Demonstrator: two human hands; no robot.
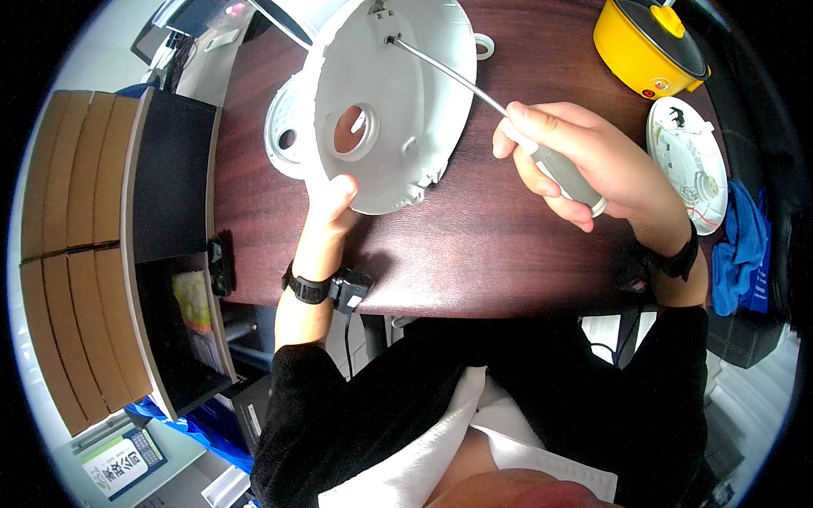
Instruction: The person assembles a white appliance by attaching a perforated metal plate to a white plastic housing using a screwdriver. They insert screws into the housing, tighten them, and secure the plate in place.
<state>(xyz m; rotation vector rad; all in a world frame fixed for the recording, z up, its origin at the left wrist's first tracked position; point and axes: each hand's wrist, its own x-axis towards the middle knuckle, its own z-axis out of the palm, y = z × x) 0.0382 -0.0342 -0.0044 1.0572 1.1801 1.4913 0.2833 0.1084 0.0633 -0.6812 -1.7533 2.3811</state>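
A large white plastic shell [394, 102], rounded and hollow with a round hole low in it, is tilted up over the table. My left hand [332, 199] grips its lower left edge, thumb on the inside and the other fingers hidden behind it. In my right hand [584, 152] is a screwdriver [555, 169] with a grey and white handle. Its long metal shaft reaches up to the left, and the tip meets a small dark hole near the top of the shell's inside. Behind the shell lies a white perforated round part [284, 127].
A yellow electric pot [648, 51] stands at the far right. Below it lies a white oval part with wires [690, 161], beside a blue cloth [741, 254]. A small white ring [483, 46] sits behind the shell. Cardboard boxes [76, 178] fill a shelf at the left.
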